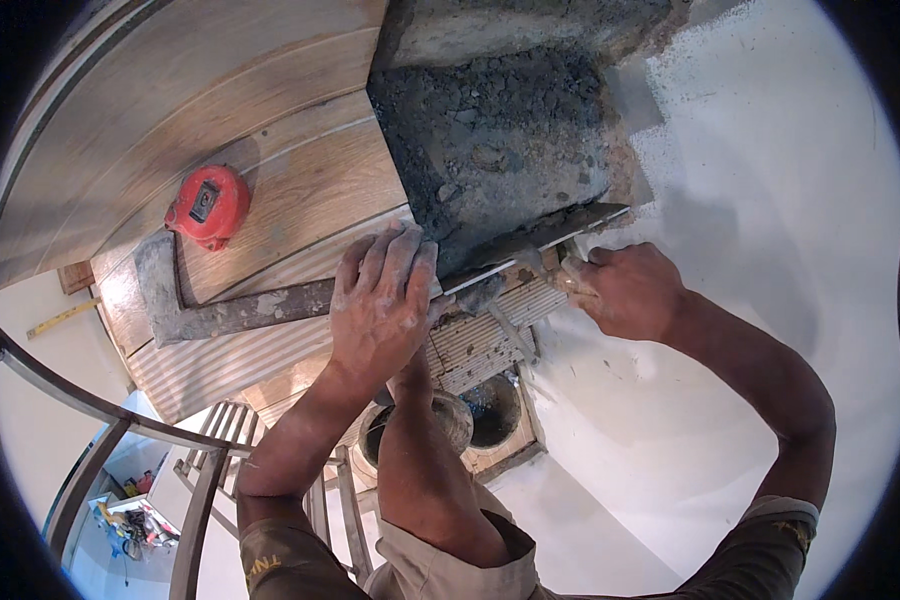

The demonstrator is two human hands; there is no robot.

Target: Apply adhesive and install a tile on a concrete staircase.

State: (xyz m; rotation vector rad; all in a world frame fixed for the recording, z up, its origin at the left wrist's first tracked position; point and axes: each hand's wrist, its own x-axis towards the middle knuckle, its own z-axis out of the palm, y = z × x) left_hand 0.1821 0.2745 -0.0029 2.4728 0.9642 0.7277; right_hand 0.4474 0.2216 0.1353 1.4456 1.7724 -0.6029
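Observation:
My right hand (630,292) is closed around the handle of a trowel (536,262). The trowel's blade is hard to make out against the mortar-smeared step edge. My left hand (380,295), dusty with cement, lies with fingers stretched over the edge of the wood-look tiles (310,160). Beneath it passes a mortar-stained metal square (240,312), its short arm toward the left. Beyond both hands a bed of dark grey mortar (500,140) fills the gap between tiles and wall. A red tape measure (210,205) rests on the tiles left of my left hand.
A white wall (770,180) borders the right side. Below the step are a ribbed tile (495,335) and a bucket (515,405), beside a bare leg (425,460). Metal railing (195,520) curves along the lower left. A yellow measuring strip (62,318) shows at far left.

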